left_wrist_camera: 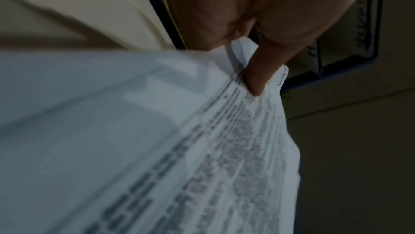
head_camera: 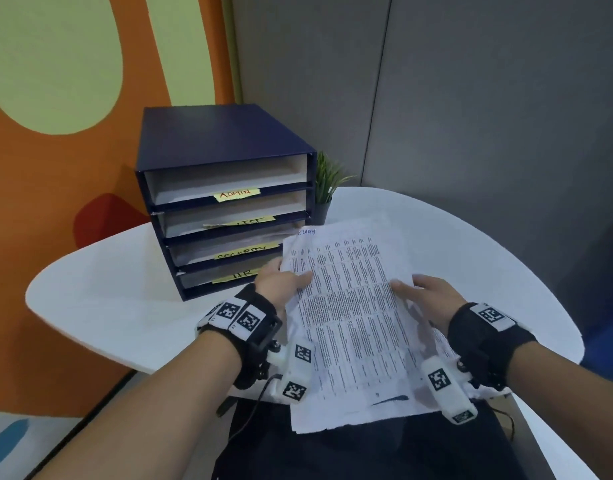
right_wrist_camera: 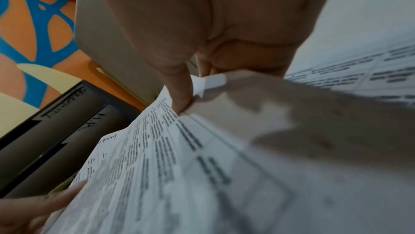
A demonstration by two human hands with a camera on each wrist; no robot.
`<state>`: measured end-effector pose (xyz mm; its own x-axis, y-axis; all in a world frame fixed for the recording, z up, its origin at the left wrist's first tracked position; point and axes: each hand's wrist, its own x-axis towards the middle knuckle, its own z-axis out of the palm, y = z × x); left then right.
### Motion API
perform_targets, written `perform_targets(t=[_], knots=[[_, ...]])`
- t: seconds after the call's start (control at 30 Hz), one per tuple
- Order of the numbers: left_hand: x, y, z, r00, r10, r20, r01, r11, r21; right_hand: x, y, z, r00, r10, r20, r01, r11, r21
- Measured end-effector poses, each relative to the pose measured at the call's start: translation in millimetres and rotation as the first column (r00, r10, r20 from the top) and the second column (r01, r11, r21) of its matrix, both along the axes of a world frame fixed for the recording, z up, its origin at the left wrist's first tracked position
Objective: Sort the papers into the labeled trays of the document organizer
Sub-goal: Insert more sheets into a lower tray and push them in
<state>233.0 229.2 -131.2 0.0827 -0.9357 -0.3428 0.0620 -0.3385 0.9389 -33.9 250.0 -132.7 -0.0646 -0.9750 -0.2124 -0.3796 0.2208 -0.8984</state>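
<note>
A stack of printed papers (head_camera: 350,317) is held above the near edge of the white table, its top sheet covered in a dense table of text with a blue handwritten word at the top left corner. My left hand (head_camera: 284,280) pinches the stack's left edge, thumb on top (left_wrist_camera: 256,78). My right hand (head_camera: 422,296) grips the right edge, thumb (right_wrist_camera: 182,92) on the print. The dark blue document organizer (head_camera: 225,199) stands just beyond my left hand, with four trays carrying yellow labels; ADMIN (head_camera: 236,194) is the top one, then a half-hidden label, SECURITY and HR.
A small potted green plant (head_camera: 327,188) stands right behind the organizer. The round white table (head_camera: 471,244) ends close to me, with grey partition walls behind and an orange and green wall at the left. My dark lap lies below the papers.
</note>
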Motion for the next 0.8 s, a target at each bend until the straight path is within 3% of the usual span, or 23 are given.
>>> perform_targets(t=[0.1, 0.3, 0.4, 0.47, 0.53, 0.57, 0.67, 0.8], knots=[[17, -7, 0, 0.997, 0.078, -0.022, -0.076, 0.994, 0.082, 7, -1, -5, 0.992, 0.085, -0.092, -0.076, 0.992, 0.096], [49, -24, -10, 0.971, 0.158, -0.180, -0.124, 0.975, 0.184, 35, -4, 8, 0.979, 0.169, -0.116, -0.159, 0.983, 0.094], [66, -30, -17, 0.958, 0.285, -0.013, -0.281, 0.949, 0.140, 50, -8, 14, 0.980, 0.176, -0.092, -0.164, 0.978, 0.129], [71, -28, -16, 0.949, 0.238, 0.207, -0.260, 0.961, 0.088, 59, -7, 19, 0.982, 0.182, -0.054, -0.173, 0.975, 0.139], [76, -22, -4, 0.883, 0.202, 0.424, -0.254, 0.965, 0.069, 67, -6, 21, 0.982, 0.185, -0.046, -0.173, 0.966, 0.191], [79, -19, 2, 0.799, 0.189, 0.571, -0.243, 0.970, 0.020, 69, -4, 20, 0.979, 0.198, -0.056, -0.180, 0.957, 0.229], [91, -18, 11, 0.698, 0.218, 0.682, -0.240, 0.969, -0.065, 74, -5, 13, 0.951, 0.279, -0.134, -0.230, 0.927, 0.298], [103, -19, -3, 0.700, 0.230, 0.677, -0.255, 0.965, -0.065, 77, -8, 7, 0.940, 0.306, -0.151, -0.237, 0.904, 0.356]])
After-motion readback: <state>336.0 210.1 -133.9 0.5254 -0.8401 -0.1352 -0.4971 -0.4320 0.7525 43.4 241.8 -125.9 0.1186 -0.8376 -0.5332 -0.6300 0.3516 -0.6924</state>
